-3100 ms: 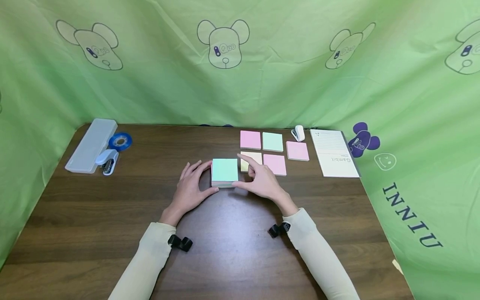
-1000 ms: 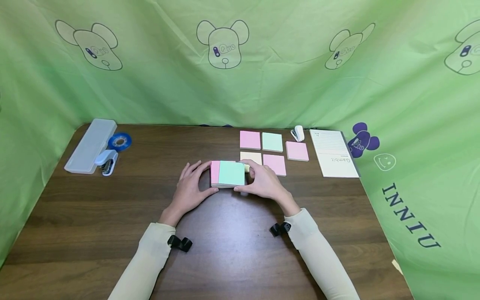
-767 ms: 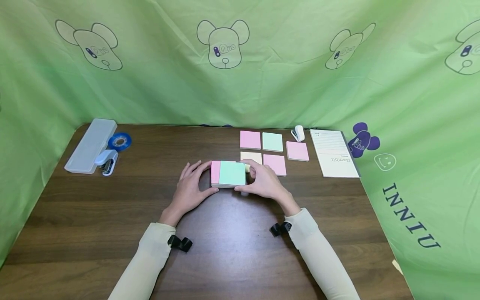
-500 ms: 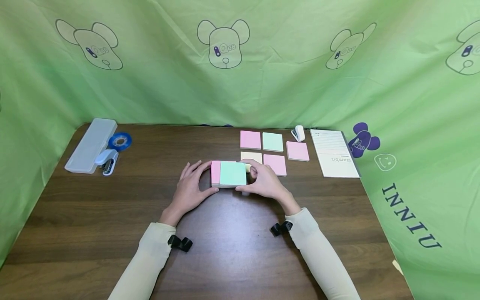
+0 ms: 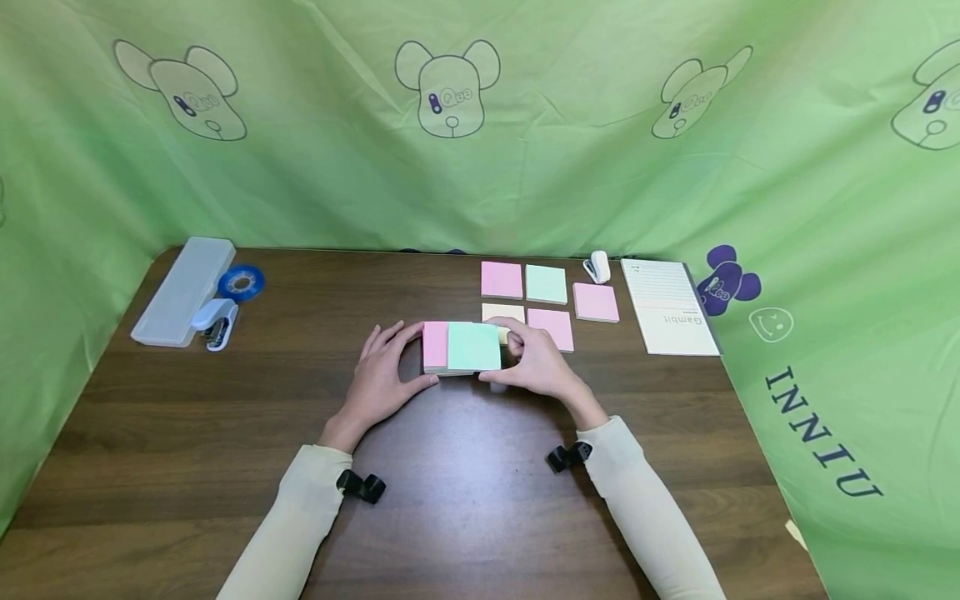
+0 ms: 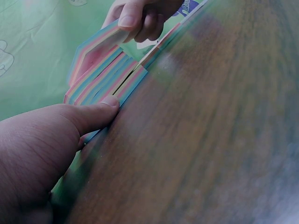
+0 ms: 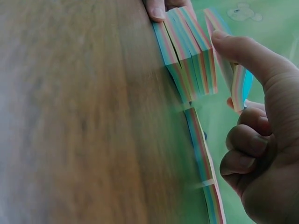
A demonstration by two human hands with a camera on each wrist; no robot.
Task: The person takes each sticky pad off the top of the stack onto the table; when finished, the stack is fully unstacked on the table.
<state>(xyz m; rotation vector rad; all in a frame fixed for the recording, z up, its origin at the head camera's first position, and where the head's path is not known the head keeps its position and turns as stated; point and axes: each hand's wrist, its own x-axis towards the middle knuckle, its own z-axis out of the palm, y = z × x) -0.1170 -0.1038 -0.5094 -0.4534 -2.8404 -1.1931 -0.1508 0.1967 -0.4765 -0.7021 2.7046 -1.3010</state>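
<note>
In the head view a stack of sticky note pads [image 5: 435, 344] sits at mid-table, its uncovered top pink. My left hand [image 5: 378, 379] grips the stack from the left, thumb along the near side and fingers at the far side. A mint-green sticky note pad [image 5: 474, 346] overlaps the stack's right part. My right hand [image 5: 543, 362] pinches that pad between thumb and index finger, its other fingers curled. The right wrist view shows the pinched pad [image 7: 237, 88] lifted apart from the stack [image 7: 189, 51], whose edges are striped in several colours. The stack's left side is hidden by my left hand.
Behind my right hand lie several more pads, among them a pink pad [image 5: 550, 330], a green pad [image 5: 546, 284] and a partly covered cream pad [image 5: 502, 313]. A white stapler [image 5: 597, 267] and notepad [image 5: 667, 307] stand right; a case [image 5: 183, 292], blue tape [image 5: 241, 283] and another stapler [image 5: 216, 323] left.
The green pad lay square on the stack at first; my right hand has taken hold of it and shifted it rightwards, uncovering pink beneath. My left hand has stayed in place.
</note>
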